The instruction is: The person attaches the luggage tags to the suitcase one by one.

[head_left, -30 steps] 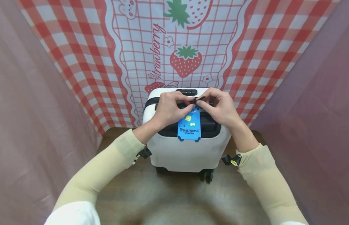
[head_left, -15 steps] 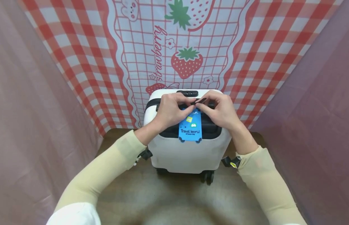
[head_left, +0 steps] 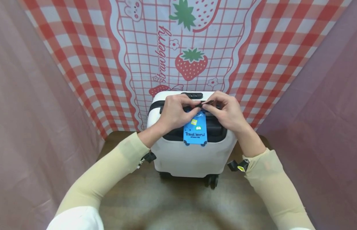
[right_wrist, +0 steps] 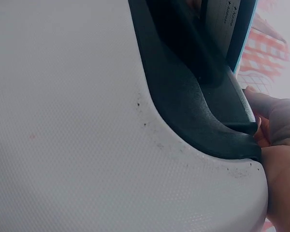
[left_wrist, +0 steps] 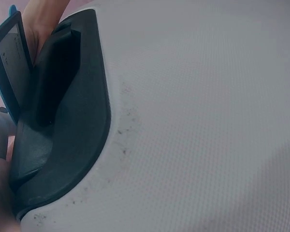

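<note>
A blue luggage tag (head_left: 195, 135) printed "Travel World" hangs over the black handle recess (head_left: 217, 127) of a white suitcase (head_left: 190, 161). Above the tag, my left hand (head_left: 175, 110) pinches the tag's black strap (head_left: 208, 102) between thumb and fingers. From the other side my right hand (head_left: 228, 110) pinches the strap too, close to the left fingertips. Fingers cover much of the strap, so how it loops or fastens is hidden. In the right wrist view the tag's back (right_wrist: 222, 26) shows a white name-and-address card.
The suitcase stands upright on a brown wooden surface (head_left: 167, 204), its black wheels (head_left: 213, 181) showing. A combination lock (head_left: 193, 95) sits on its top. Behind hangs a strawberry-print checked cloth (head_left: 191, 64); pink curtains (head_left: 31, 111) flank both sides.
My right hand has shifted slightly, and the black strap end now sticks out a little further right between its fingers. The left hand keeps its pinch; the head view dipped slightly.
</note>
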`<action>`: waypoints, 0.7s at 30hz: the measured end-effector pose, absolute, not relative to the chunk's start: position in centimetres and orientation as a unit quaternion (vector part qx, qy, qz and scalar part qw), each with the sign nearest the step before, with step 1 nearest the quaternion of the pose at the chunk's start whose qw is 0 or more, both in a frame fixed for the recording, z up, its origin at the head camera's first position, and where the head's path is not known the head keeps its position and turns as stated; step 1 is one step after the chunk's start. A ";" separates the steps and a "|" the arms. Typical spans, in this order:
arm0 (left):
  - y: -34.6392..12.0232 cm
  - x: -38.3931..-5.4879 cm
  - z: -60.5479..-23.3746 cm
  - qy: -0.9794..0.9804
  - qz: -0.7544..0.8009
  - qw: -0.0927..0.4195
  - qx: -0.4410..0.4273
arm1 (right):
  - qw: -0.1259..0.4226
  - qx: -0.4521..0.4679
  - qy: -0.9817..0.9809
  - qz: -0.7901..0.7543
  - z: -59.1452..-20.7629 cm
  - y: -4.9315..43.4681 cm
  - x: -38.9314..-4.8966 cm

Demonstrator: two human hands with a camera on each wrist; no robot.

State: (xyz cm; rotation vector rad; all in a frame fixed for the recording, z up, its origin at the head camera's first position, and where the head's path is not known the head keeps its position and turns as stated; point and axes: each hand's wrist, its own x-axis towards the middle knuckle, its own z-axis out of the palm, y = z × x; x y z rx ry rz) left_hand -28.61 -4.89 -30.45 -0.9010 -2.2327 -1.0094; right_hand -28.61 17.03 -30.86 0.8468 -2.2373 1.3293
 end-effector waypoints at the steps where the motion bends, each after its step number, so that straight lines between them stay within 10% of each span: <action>1: -4.9 -28.6 -30.4 -0.825 -0.373 0.262 -0.333 | 0.201 0.303 -0.800 0.478 -30.9 17.0 -28.6; 21: -4.9 -28.7 -30.6 -0.829 -0.376 0.252 -0.329 | 0.236 0.300 -0.840 0.387 -30.9 16.4 -28.4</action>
